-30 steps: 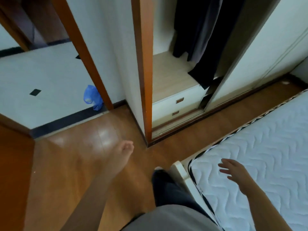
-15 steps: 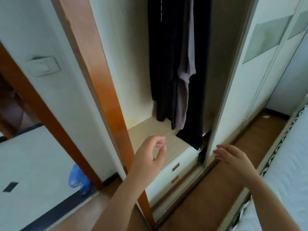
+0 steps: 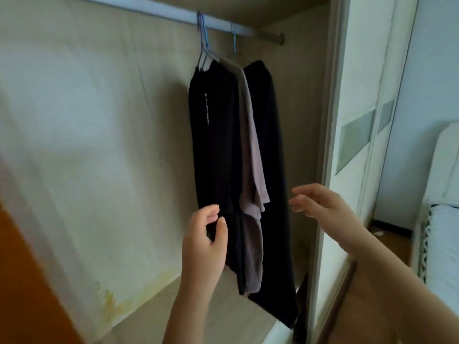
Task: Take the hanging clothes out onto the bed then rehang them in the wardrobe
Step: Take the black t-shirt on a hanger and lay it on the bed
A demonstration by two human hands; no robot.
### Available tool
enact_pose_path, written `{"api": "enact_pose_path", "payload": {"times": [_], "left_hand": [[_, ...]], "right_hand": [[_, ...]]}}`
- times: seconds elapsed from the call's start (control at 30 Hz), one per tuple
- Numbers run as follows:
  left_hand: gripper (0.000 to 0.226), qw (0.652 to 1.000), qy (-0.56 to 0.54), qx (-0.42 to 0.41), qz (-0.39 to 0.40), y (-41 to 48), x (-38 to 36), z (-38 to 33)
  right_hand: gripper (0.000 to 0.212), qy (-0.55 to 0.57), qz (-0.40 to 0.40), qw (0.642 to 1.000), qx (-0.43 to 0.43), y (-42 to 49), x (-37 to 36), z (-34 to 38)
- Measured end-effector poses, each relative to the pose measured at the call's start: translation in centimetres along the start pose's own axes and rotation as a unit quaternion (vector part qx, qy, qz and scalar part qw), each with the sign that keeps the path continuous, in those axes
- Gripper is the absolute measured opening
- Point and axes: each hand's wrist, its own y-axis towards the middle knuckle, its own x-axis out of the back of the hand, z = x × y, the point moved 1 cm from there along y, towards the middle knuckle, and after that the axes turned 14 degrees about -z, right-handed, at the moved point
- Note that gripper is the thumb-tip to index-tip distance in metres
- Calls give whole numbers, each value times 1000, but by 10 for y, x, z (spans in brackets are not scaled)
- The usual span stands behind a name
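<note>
Light: dim, soft, coming from the right.
Shadow: hanging clothes (image 3: 215, 145) darken the wall (image 3: 99, 125) on their left.
Blur: near-left door frame (image 3: 27, 299) smeared.
Edges: bowed.

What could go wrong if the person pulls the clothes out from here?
1. Both the left hand and the right hand are low, near the hems, far from the blue hangers; tugging fabric there could slip the grey shirt off.
2. Their hooks sit bunched on the rail, so lifting one may drag its neighbours.

matt dark cloth clothes (image 3: 216, 145), smooth metal rail (image 3: 173, 17)
</note>
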Motion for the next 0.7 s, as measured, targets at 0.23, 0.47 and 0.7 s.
{"api": "enact_pose_path", "payload": {"times": [0.23, 0.47, 0.7], "left_hand": [[25, 996, 5, -45, -81, 105, -65, -19], [33, 990, 27, -100, -96, 188, -115, -44], [28, 984, 109, -105, -95, 215, -148, -51]], "right_hand": [[15, 97, 10, 986, 137, 115, -21, 63], [14, 141, 40, 958, 247, 173, -53, 135], [21, 17, -1, 964, 265, 213, -59, 141]]}}
